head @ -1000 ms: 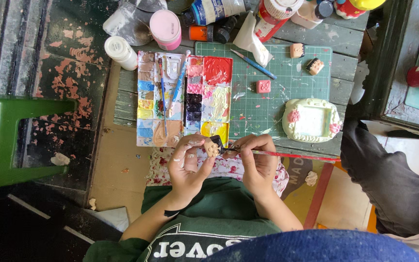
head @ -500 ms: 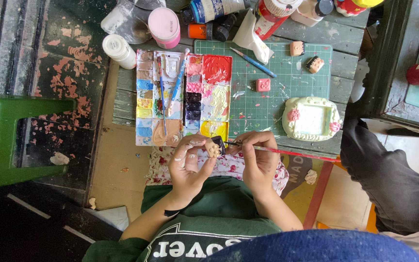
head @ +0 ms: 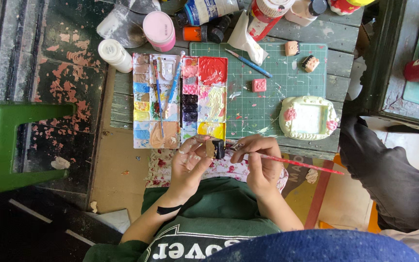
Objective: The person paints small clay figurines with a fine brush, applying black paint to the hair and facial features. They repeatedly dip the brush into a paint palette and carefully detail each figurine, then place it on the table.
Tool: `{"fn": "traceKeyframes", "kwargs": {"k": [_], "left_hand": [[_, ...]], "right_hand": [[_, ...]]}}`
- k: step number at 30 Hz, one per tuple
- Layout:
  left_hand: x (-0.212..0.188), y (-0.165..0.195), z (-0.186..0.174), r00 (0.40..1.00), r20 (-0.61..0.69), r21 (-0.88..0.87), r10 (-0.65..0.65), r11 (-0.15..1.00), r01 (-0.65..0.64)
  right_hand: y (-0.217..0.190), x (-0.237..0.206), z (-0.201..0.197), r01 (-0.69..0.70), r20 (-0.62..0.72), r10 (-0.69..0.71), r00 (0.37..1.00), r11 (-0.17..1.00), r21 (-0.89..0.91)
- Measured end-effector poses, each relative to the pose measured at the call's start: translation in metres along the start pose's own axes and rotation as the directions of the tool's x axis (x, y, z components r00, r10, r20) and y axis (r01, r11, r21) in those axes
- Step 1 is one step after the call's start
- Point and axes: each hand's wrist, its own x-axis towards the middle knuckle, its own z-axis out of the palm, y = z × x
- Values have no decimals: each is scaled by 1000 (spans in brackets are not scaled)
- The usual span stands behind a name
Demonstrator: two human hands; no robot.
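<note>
While the left hand (head: 188,162) pinches a small figurine (head: 213,148) between thumb and fingertips just above the lap, the right hand (head: 260,157) is closed in a pen grip on a thin red brush (head: 297,162), bristles right at the piece. It looks light, hard and chippable, probably wet with paint, so the edges are the place to hold. Beyond sits the paint palette (head: 180,99), then the green cutting mat (head: 267,92) with a white frame (head: 309,118) and 3 more small pieces.
</note>
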Motion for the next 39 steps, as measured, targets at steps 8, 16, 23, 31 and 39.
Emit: {"fn": "traceKeyframes", "kwargs": {"k": [8, 16, 23, 31, 39], "left_hand": [[-1, 0, -1, 1000, -18, -60, -19, 998, 18], [-3, -3, -7, 995, 18, -185, -99, 978, 101], [-2, -3, -6, 994, 19, -216, -105, 971, 107], [4, 6, 6, 989, 12, -306, -147, 941, 144], [4, 12, 14, 946, 132, -498, -295, 806, 321]], "right_hand": [[1, -6, -5, 87, 128, -68, 990, 985, -150], [5, 1, -3, -45, 32, 44, 999, 998, 43], [2, -1, -6, 31, 104, -25, 994, 998, -57], [-3, -5, -7, 59, -32, -58, 998, 998, 38], [-2, 3, 1, 33, -103, -28, 994, 998, 46]]}}
